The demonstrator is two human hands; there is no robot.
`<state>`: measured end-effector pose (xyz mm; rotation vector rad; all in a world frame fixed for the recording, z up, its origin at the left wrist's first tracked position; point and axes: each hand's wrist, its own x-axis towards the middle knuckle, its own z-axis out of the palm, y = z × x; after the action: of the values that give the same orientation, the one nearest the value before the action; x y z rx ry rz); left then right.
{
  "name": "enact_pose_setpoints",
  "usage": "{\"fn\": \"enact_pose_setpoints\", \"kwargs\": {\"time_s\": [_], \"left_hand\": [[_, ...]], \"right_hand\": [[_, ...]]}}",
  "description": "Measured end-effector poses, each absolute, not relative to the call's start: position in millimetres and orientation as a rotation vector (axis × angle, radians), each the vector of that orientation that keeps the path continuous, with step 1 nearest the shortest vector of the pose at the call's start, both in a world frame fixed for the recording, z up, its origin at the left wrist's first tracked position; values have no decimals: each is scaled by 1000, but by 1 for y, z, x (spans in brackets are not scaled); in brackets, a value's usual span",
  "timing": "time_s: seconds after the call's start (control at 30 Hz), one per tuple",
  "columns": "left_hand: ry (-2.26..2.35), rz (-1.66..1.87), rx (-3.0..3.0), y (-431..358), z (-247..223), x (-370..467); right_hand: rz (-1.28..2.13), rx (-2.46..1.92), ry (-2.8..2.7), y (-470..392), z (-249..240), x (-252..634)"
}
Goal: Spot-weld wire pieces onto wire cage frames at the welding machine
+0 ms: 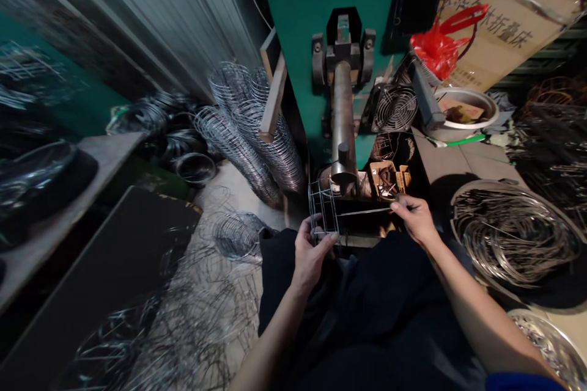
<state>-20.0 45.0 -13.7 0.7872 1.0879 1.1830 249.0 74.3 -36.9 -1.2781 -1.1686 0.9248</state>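
Observation:
My left hand (pixel 312 250) is closed around the lower part of a small wire frame (pixel 323 204), its thin bars crossing in a grid. In my right hand (pixel 411 215) the thumb and fingers pinch one end of a thin metal rod (pixel 367 212). The rod points left toward the frame; whether its far end touches the frame I cannot tell. Just above and between both hands hangs the thick cylindrical arm (pixel 343 122) of a green machine (pixel 293 30). My lap lies below the hands.
Stacked wire rings (pixel 247 128) lean left of the machine, and loose wire pieces (pixel 202 317) cover the floor. On the right are a round container of bent wires (pixel 513 235), a metal basin (pixel 477 128), a red plastic bag (pixel 440 52) and a cardboard box (pixel 509 18).

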Motion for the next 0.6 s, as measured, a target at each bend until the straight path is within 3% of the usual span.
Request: {"fn": "enact_pose_setpoints", "kwargs": {"time_s": [0.6], "left_hand": [[1121, 1146, 795, 49, -20, -10]], "right_hand": [[909, -1298, -1252, 87, -55, 253]]}}
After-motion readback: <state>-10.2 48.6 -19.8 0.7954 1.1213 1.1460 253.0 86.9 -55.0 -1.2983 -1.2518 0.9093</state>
